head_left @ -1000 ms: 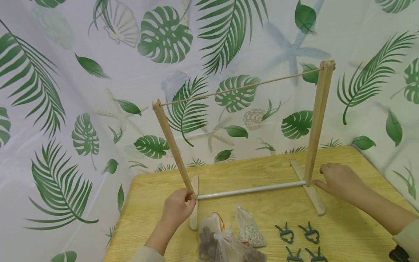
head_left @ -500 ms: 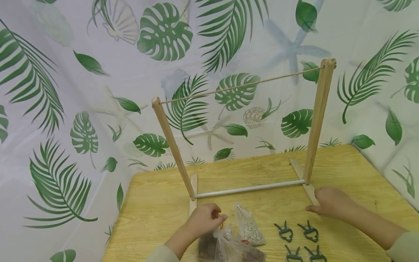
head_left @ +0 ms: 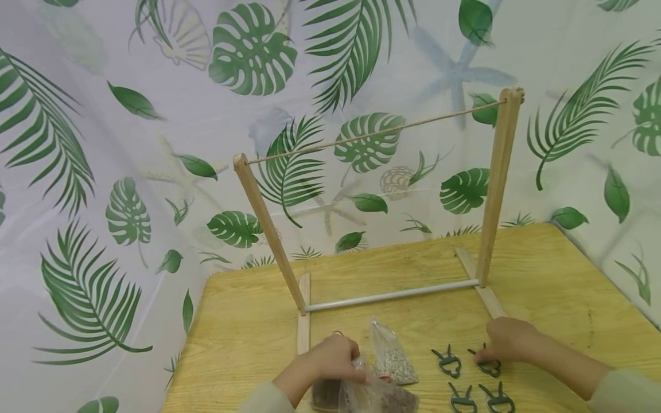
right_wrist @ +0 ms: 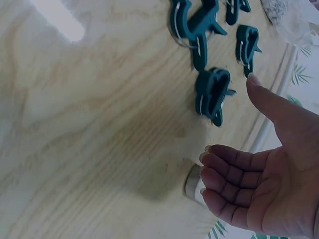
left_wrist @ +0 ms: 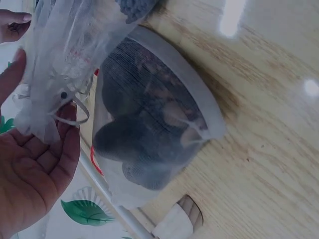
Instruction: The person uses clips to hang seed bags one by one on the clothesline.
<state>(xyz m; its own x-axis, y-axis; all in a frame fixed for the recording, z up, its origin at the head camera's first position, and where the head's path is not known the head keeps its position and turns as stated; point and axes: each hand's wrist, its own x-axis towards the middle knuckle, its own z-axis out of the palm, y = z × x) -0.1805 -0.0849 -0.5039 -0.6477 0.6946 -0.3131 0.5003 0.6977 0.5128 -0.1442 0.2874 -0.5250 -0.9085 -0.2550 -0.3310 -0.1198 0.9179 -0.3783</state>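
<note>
My left hand is over the bags at the front of the table, its thumb and fingers apart around the gathered, tied top of a clear bag. Beside that lies a white mesh bag with dark rounded lumps inside. Further back stands a clear bag of pale granules. My right hand hovers over several dark green clips, its thumb overlapping the back right clip in the head view. In the right wrist view its fingers are loosely bent with nothing between them and the thumb.
Behind the hands stands a frame with two wooden posts, a string across the top and a white rod low down. Its flat wooden feet rest on the yellow wooden table. A leaf-print sheet hangs behind.
My left hand has left the frame's left post and moved right and nearer, to the bags. My right hand has come from beside the right post toward me, over the clips.
</note>
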